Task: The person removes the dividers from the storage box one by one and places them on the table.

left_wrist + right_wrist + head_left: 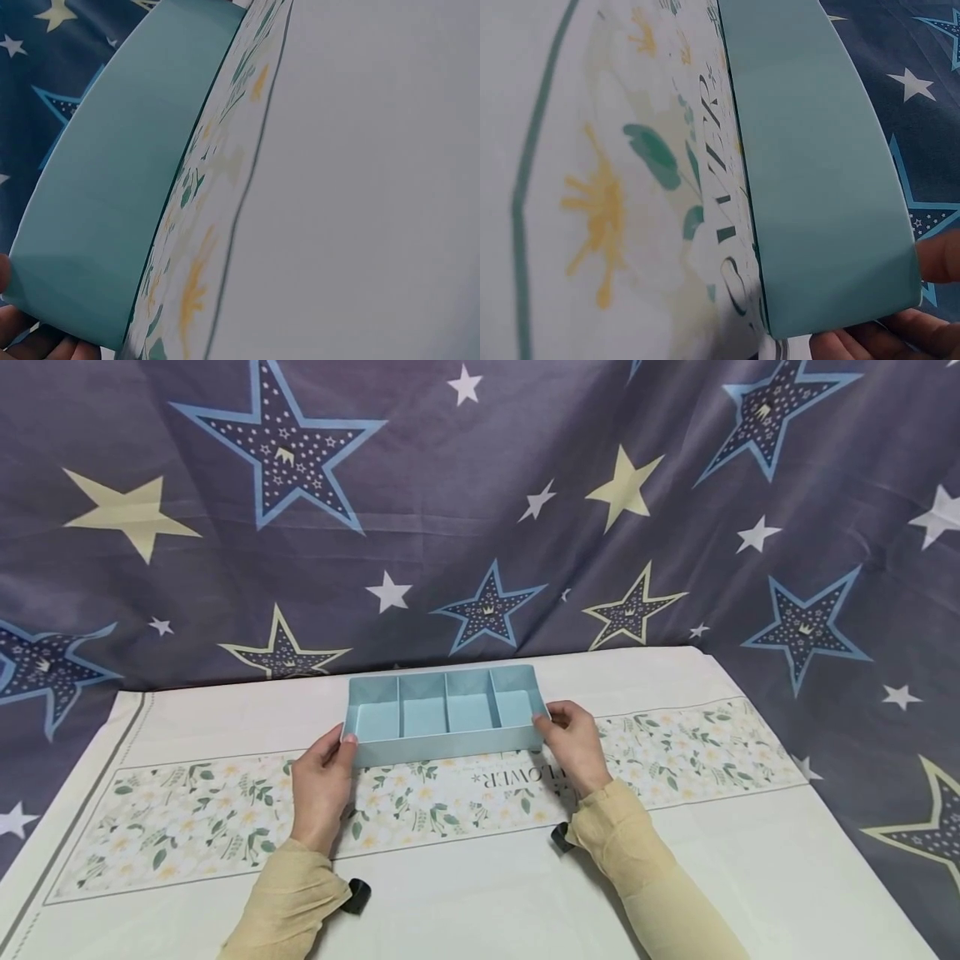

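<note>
A light blue organizer box (446,748) with several compartments side by side sits on the table's floral strip, its long side toward me. No items show inside the compartments. My left hand (322,781) holds its left end, the thumb at the upper rim and the fingers along the outer end wall. At the opposite end my right hand (577,747) grips the box the same way, thumb over the front right corner. Both wrist views show the box's smooth front wall (120,172), with fingertips (885,337) curled at its end near the bottom.
A white tablecloth (465,893) with a printed floral band (202,818) covers the table. Behind the table hangs a dark curtain (450,485) with stars, which also runs down the right side. Dark wrist straps (356,896) show at both sleeves.
</note>
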A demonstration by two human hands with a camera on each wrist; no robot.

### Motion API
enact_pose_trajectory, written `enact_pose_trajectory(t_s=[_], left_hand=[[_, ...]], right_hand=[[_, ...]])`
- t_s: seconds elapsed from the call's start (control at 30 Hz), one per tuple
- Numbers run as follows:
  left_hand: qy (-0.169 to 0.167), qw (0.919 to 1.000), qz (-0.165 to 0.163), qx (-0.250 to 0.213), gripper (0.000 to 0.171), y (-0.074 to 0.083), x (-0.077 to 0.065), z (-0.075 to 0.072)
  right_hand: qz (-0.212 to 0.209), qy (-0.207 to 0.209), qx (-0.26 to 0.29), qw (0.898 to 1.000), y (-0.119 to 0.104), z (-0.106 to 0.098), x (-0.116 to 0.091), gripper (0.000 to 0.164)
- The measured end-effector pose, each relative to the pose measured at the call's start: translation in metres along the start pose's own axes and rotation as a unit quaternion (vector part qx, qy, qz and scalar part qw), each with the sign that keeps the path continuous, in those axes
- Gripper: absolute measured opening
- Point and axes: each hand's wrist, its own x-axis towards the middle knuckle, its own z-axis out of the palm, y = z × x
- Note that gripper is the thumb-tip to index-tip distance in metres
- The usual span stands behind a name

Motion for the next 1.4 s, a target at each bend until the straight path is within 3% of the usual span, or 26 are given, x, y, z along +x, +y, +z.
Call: enact_pose_trajectory(t_s=[0.13, 0.3, 0.37, 0.53, 0.77, 1.07, 1.2, 1.4], left_hand=[[-0.002, 1.0, 0.005, 0.007, 0.046, 0.007, -0.003, -0.002], [-0.024, 0.9996, -0.009, -0.015, 0.047, 0.043, -0.017, -0.014], [-0.024, 0.9995, -0.01, -0.016, 0.045, 0.039, -0.015, -0.013], [-0.008, 0.9999, 0.0, 0.007, 0.044, 0.006, -0.002, -0.004], [-0.001, 1.0, 0.004, -0.002, 0.046, 0.005, -0.002, -0.002], [-0.006, 0.9999, 0.008, 0.0, 0.046, 0.007, 0.002, -0.001], [-0.003, 1.0, 0.005, 0.005, 0.046, 0.006, 0.003, 0.0], [0.008, 0.9999, 0.003, 0.006, 0.045, 0.001, 0.001, 0.001]], right_hand=[[-0.004, 0.018, -0.017, 1.0, 0.007, 0.003, 0.002, 0.044], [-0.022, 0.042, -0.022, 0.999, 0.017, 0.008, 0.007, 0.054], [-0.027, 0.044, -0.018, 0.999, 0.018, 0.009, 0.008, 0.056], [-0.032, 0.046, -0.013, 0.998, 0.016, 0.009, 0.007, 0.05], [-0.063, 0.061, -0.005, 0.996, 0.011, 0.01, 0.005, 0.029], [-0.09, 0.071, 0.025, 0.993, 0.011, 0.009, 0.011, 0.032], [-0.095, 0.062, 0.039, 0.993, -0.015, 0.003, 0.003, 0.033], [-0.108, 0.04, 0.06, 0.991, -0.076, -0.01, -0.021, 0.028]])
